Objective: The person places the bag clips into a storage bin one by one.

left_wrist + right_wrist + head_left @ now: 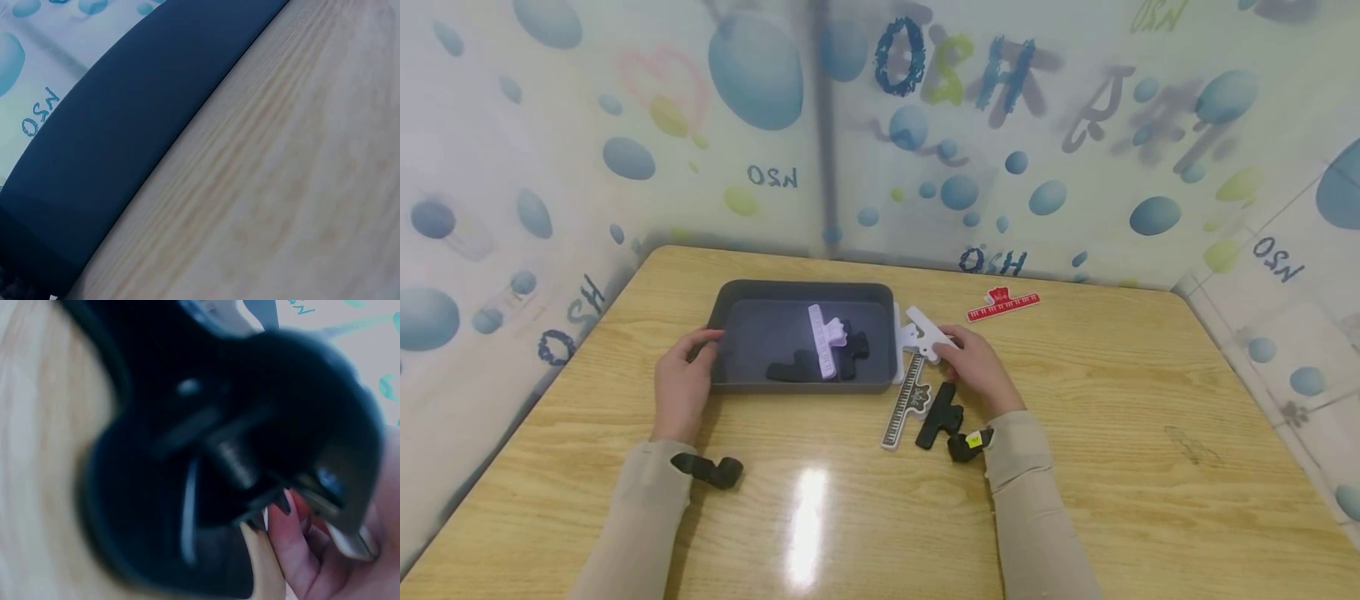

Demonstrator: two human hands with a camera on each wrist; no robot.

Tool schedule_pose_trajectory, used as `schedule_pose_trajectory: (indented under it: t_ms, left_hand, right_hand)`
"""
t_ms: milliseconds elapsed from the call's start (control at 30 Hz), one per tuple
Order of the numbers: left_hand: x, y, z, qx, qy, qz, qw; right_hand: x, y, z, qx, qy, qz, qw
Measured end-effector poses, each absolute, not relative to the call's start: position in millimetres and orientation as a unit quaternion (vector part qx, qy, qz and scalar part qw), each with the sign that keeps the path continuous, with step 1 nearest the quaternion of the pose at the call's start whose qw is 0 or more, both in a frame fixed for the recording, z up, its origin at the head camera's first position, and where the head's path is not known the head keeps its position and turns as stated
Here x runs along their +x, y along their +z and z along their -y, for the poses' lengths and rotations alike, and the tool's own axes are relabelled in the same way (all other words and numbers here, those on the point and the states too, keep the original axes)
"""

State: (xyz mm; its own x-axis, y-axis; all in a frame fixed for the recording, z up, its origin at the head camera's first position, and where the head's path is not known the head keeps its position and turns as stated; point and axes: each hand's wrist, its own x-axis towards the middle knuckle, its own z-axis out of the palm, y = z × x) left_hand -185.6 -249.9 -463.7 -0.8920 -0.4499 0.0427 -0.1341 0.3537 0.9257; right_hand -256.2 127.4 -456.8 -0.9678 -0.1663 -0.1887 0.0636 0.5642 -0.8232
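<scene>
My left hand (pixel 683 385) grips the left rim of a dark grey tray (pixel 805 388), whose outer wall fills part of the left wrist view. Inside the tray lie a pale lilac clip (pixel 822 342) with a keyboard pattern and a black clip (pixel 852 350) partly behind it. With my right hand (pixel 976 367) I hold a white clip (pixel 928 332) by the tray's right end. Another white clip (pixel 898 367) seems to stand against that end wall. Below my right hand lie a black-and-white keyboard clip (pixel 901 408) and a black clip (pixel 937 418).
A red keyboard clip (pixel 1003 307) lies farther back, right of the tray. The wooden table (pixel 1135 433) meets a patterned wall covering (pixel 865 167) at the back. In the right wrist view, a large black clip (pixel 144 506) blocks much of my hand.
</scene>
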Motion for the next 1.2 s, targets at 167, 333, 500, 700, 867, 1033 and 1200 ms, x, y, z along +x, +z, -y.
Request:
schedule_pose_trajectory:
  t_ms: [167, 333, 500, 700, 867, 1033, 1200]
  left_hand:
    - [-186.0, -464.9, 250.5, 0.185, -0.538, 0.809, 0.149]
    - [-186.7, -465.3, 250.7, 0.185, -0.542, 0.806, 0.148]
    - [-186.4, -464.8, 249.8, 0.189, -0.546, 0.802, 0.149]
    - [-185.6, -464.0, 249.5, 0.188, -0.548, 0.802, 0.148]
    - [-186.1, -464.4, 249.9, 0.189, -0.547, 0.802, 0.148]
    - [-187.0, -466.4, 250.2, 0.190, -0.553, 0.797, 0.149]
    - [-187.3, -467.1, 250.5, 0.191, -0.558, 0.793, 0.150]
  right_hand:
    - [-256.2, -456.6, -127.5, -0.030, -0.465, -0.876, 0.122]
    - [-256.2, -457.1, -127.4, -0.028, -0.467, -0.876, 0.121]
    - [-255.9, -457.0, -127.0, -0.027, -0.469, -0.874, 0.122]
    - [-255.8, -456.8, -126.8, -0.026, -0.469, -0.874, 0.124]
    - [-255.8, -456.7, -127.3, -0.027, -0.470, -0.874, 0.124]
    - [-255.0, -457.1, -127.4, -0.036, -0.475, -0.871, 0.116]
    - [-254.2, -457.4, -126.9, -0.036, -0.481, -0.869, 0.110]
